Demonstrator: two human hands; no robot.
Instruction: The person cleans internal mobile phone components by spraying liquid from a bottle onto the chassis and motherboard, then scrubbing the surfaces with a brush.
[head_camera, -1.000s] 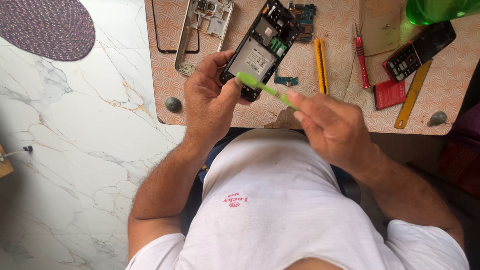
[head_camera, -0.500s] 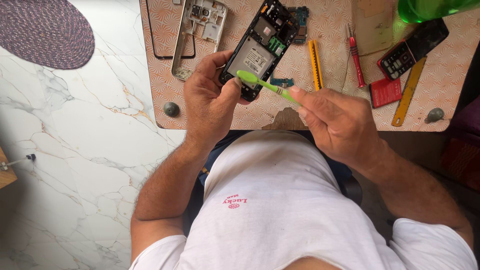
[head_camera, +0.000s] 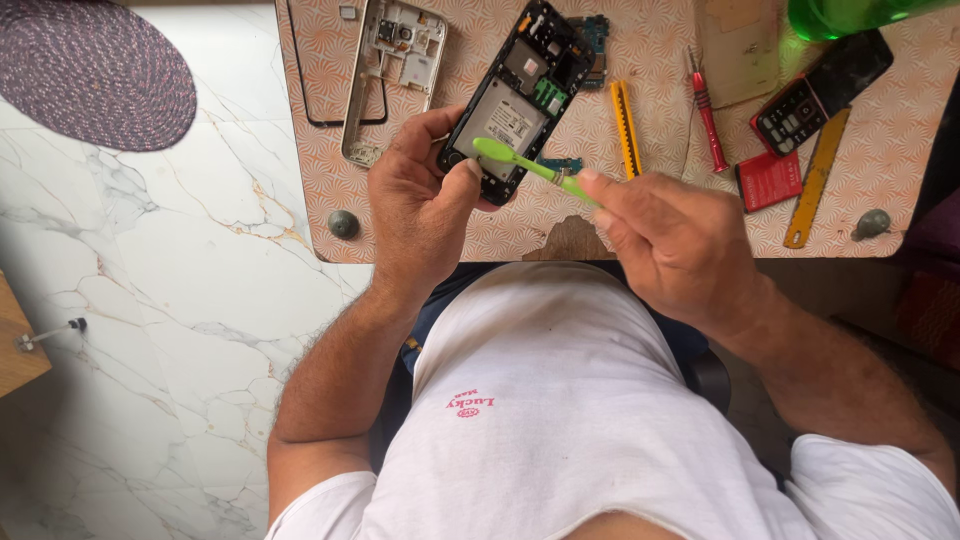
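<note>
Green toothbrush handle buried in right hand; left hand grips opened phone.

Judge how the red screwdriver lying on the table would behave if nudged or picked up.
The red screwdriver looks slim and round, so a sideways nudge would probably roll it across the flat table. Its thin shaft seems stiff, not bendy. It likely weighs little, and lies free of the yellow tool beside it.

Green bottle beyond the opened phone: top cut by frame edge. Phone's lower corner hidden under left hand. Board print too small.
</note>
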